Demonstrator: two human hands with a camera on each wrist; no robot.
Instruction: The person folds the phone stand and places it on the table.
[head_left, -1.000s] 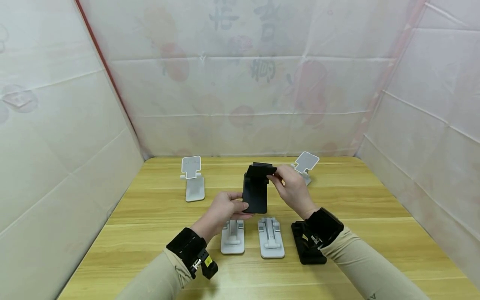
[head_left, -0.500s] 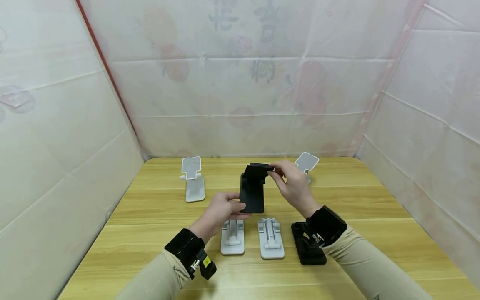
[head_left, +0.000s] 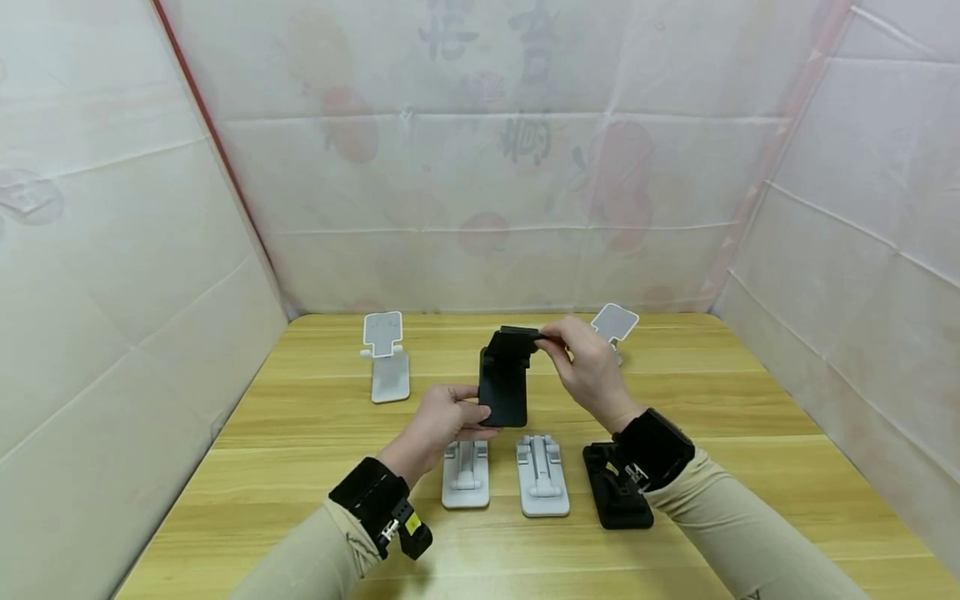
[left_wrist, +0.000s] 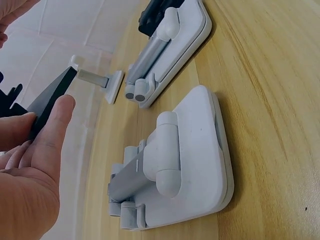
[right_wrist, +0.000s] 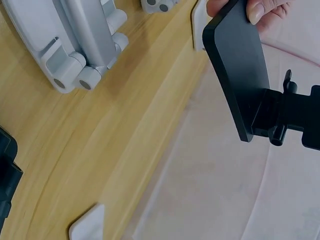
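The black folding stand (head_left: 504,392) has a flat plate with rounded corners and a smaller panel joined to it by a hinge, and it is unfolded, so that the panel bends away from the plate. It is held in the air with the plate steeply tilted, its lower end in the left hand (head_left: 450,414), the panel's edge pinched by the right hand (head_left: 588,367).

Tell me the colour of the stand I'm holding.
Black; the held stand shows best in the right wrist view.
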